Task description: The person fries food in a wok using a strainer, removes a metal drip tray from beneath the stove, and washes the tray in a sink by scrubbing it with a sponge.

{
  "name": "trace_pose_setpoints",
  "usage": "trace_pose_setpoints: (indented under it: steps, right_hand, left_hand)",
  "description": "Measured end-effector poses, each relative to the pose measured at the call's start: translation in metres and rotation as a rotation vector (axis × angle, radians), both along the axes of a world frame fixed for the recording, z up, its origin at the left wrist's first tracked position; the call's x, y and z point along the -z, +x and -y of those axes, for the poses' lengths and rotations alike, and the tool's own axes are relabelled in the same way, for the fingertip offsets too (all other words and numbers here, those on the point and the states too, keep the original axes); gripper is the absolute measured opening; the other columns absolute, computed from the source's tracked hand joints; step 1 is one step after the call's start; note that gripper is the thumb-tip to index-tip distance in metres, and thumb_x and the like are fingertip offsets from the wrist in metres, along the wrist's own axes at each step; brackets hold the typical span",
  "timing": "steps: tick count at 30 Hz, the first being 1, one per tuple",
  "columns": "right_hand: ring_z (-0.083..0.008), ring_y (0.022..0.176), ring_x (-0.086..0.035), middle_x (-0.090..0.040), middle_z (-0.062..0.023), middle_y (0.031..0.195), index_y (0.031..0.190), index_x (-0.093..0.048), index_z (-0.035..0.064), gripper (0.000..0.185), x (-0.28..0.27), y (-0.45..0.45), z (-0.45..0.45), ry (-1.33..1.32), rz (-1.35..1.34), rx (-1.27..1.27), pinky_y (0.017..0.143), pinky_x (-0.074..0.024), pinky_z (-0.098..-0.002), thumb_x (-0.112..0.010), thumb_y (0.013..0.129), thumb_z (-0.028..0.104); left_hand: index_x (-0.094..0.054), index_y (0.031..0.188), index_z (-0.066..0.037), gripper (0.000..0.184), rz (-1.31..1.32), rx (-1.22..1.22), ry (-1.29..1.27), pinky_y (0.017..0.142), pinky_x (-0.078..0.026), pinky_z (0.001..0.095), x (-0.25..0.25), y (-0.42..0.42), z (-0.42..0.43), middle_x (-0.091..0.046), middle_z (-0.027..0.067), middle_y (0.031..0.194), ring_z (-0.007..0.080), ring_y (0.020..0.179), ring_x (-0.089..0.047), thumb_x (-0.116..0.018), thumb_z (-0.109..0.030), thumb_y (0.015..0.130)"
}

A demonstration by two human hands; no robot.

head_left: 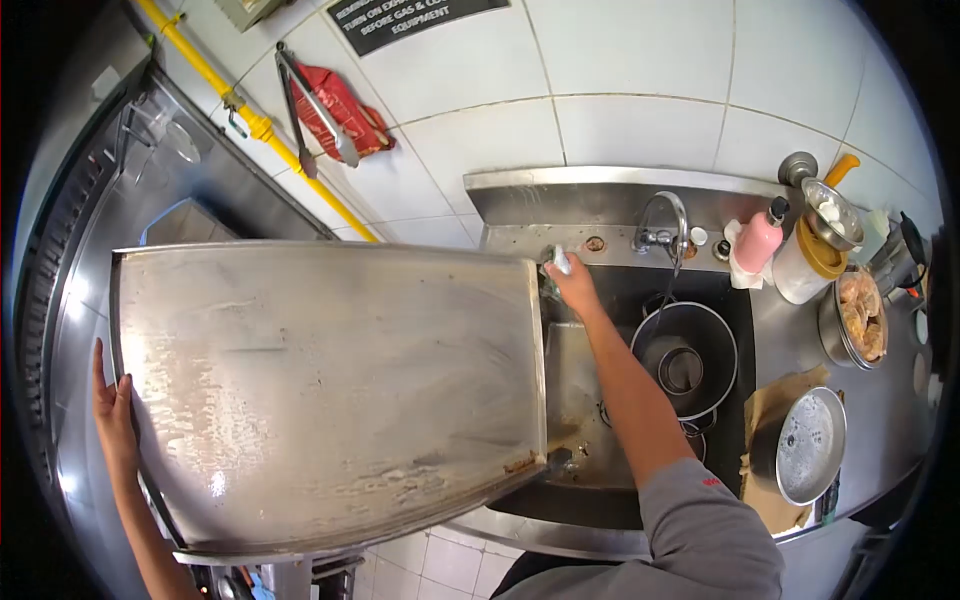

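A large stainless steel panel with raised rims is held up, reaching from the left over the sink. Wet streaks cover its left part, and brown grime marks its lower edge. My left hand grips the panel's left rim, thumb near the front face and other fingers along the edge. At the panel's upper right corner, my right hand is closed on a small whitish wad, possibly a scrubber or cloth. Its exact kind is too small to tell.
A faucet stands over a black pot in the sink. On the right counter are a pink pump bottle, a bowl of raw meat and a round metal pan. Tongs hang on the wall near a yellow pipe.
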State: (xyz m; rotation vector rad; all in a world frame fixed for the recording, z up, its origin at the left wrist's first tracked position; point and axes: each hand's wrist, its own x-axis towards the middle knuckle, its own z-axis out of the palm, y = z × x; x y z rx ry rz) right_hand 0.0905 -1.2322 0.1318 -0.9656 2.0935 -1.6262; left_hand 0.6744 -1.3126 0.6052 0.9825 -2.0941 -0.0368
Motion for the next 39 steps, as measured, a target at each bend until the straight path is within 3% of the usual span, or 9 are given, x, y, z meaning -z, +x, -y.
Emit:
trace_pose_setpoints:
  steps: [2,4,5,10,16,20,22,31,39]
  right_hand:
    - [-0.0243,0.108,-0.056,-0.062,-0.0110,0.114,0.126,-0.052,0.0054,0.050,-0.005,0.023,0.009,-0.318,0.905,-0.162,0.089,-0.0444,-0.0367,-0.064,0.089,0.036]
    - [-0.0181,0.110,-0.050,-0.058,-0.0036,0.117,0.126,-0.051,0.0059,0.051,-0.012,0.046,0.015,-0.360,0.979,-0.189,0.090,-0.0411,-0.0362,-0.064,0.089,0.038]
    - [-0.0175,0.106,-0.050,-0.059,-0.0040,0.113,0.124,-0.052,0.0050,0.051,-0.013,0.052,0.017,-0.295,0.975,-0.200,0.088,-0.0415,-0.0362,-0.065,0.088,0.038]
    - [-0.0139,0.089,-0.052,-0.060,-0.0025,0.101,0.116,-0.058,0.0058,0.045,0.045,0.103,-0.039,0.045,0.665,-0.208,0.078,-0.0432,-0.0340,-0.064,0.088,0.041]
    - [-0.0237,0.106,-0.055,-0.062,-0.0113,0.113,0.123,-0.054,0.0013,0.055,0.081,0.186,-0.203,0.544,0.581,-0.433,0.092,-0.0418,-0.0386,-0.062,0.088,0.044]
    - [-0.0320,0.105,-0.059,-0.063,-0.0179,0.111,0.118,-0.057,-0.0003,0.053,0.138,0.196,-0.239,0.294,0.244,-0.416,0.090,-0.0442,-0.0420,-0.061,0.088,0.043]
    - [-0.0406,0.102,-0.059,-0.063,-0.0243,0.108,0.110,-0.060,-0.0041,0.051,0.113,0.170,-0.235,0.712,0.042,-0.805,0.087,-0.0463,-0.0456,-0.061,0.087,0.041]
    - [-0.0423,0.097,-0.060,-0.063,-0.0262,0.100,0.101,-0.063,-0.0059,0.041,0.259,0.177,-0.251,1.178,-0.022,-0.694,0.083,-0.0474,-0.0482,-0.061,0.087,0.032]
    - [-0.0421,0.089,-0.062,-0.065,-0.0243,0.093,0.094,-0.064,-0.0034,0.031,0.197,0.180,-0.258,1.012,0.008,-0.241,0.076,-0.0499,-0.0482,-0.068,0.080,0.024]
  left_hand:
    - [-0.026,0.149,-0.013,0.061,0.001,0.027,0.002,0.050,-0.022,0.0209,-0.005,0.008,-0.005,-0.036,-0.0069,0.064,0.0023,0.057,-0.029,-0.052,-0.009,0.093]
    - [-0.028,0.148,-0.009,0.059,0.183,-0.401,0.274,0.073,-0.038,0.0181,-0.015,0.001,-0.027,-0.044,0.0086,0.141,0.0059,0.069,-0.040,-0.050,-0.009,0.093]
    - [-0.028,0.148,-0.009,0.059,0.186,-0.408,0.285,0.073,-0.038,0.0181,-0.010,0.001,-0.028,-0.044,0.0086,0.141,0.0059,0.069,-0.040,-0.050,-0.009,0.093]
    - [-0.029,0.148,-0.012,0.059,0.126,-0.226,0.172,0.059,-0.033,0.0154,0.012,0.010,-0.010,-0.053,-0.0020,0.074,0.0030,0.062,-0.037,-0.049,-0.006,0.093]
    - [-0.029,0.148,-0.015,0.060,0.031,-0.079,0.242,0.057,-0.038,0.0184,0.031,-0.011,0.028,-0.054,0.0016,0.075,0.0032,0.062,-0.044,-0.051,-0.008,0.093]
    - [-0.030,0.148,-0.015,0.059,0.222,-0.114,0.117,0.056,-0.037,0.0212,0.032,-0.072,0.040,-0.050,-0.0007,0.072,0.0055,0.058,-0.041,-0.051,-0.008,0.093]
    - [-0.032,0.147,-0.017,0.059,0.293,-0.029,0.062,0.061,-0.040,0.0202,0.045,-0.103,0.052,-0.056,0.0007,0.074,0.0063,0.062,-0.048,-0.052,-0.009,0.092]
    - [-0.035,0.145,-0.017,0.064,0.315,0.031,0.258,0.062,-0.044,0.0309,0.152,-0.234,0.035,-0.051,0.0066,0.064,0.0129,0.059,-0.048,-0.060,-0.009,0.086]
    - [-0.035,0.144,-0.015,0.063,0.412,-0.023,0.231,0.063,-0.045,0.0335,0.185,-0.250,0.058,-0.052,0.0083,0.064,0.0176,0.057,-0.049,-0.059,-0.010,0.086]
